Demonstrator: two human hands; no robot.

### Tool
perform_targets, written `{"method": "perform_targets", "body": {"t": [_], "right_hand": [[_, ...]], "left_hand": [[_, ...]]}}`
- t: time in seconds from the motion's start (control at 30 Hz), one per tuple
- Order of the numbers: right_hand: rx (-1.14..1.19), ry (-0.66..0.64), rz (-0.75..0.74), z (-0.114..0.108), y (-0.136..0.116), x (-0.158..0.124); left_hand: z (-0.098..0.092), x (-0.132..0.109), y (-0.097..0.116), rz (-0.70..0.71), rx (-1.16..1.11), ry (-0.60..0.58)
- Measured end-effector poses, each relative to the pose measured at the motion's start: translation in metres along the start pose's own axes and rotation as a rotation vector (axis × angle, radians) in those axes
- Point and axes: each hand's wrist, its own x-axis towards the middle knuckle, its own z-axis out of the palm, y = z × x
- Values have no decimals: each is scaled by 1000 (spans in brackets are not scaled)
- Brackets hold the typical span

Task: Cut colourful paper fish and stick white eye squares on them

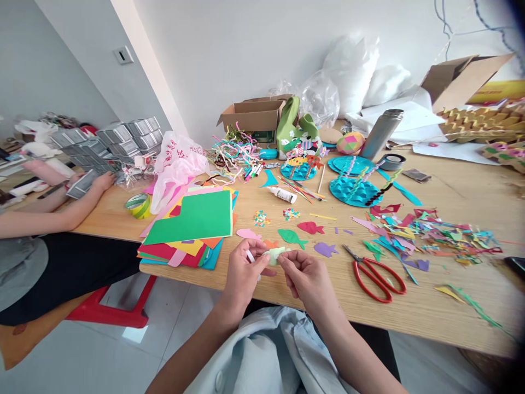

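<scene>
My left hand [241, 271] and my right hand [305, 276] meet at the near edge of the wooden table [443, 312]. Both pinch a small pale green paper piece [275, 254] between their fingertips. A thin white strip [250, 256] also sticks out of my left fingers. Just beyond my hands lie cut-out paper fish: a pink one [248, 234], a green one [292, 237], a red one [310, 227] and a purple one [326, 249].
Red-handled scissors [375, 276] lie right of my hands beside a heap of paper scraps [430, 232]. A stack of coloured paper sheets [192, 227] lies to the left. A glue bottle [283, 194], teal paper plates [355, 189] and cardboard boxes stand farther back. Another person's arm [61, 210] rests at the left.
</scene>
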Motion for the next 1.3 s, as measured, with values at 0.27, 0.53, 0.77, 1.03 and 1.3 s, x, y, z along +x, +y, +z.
{"method": "perform_targets", "body": {"t": [0.27, 0.53, 0.77, 1.03, 1.3], "right_hand": [[-18, 2, -21, 0, 2, 1], [-12, 4, -25, 1, 3, 0], [-38, 26, -43, 3, 5, 1], [-165, 55, -138, 1, 5, -1], [-54, 19, -22, -2, 3, 0]], "left_hand": [[1, -1, -1, 31, 31, 18], [3, 0, -4, 57, 55, 63], [6, -2, -3, 133, 127, 99], [9, -3, -4, 197, 180, 123], [7, -6, -11, 321, 285, 192]]}}
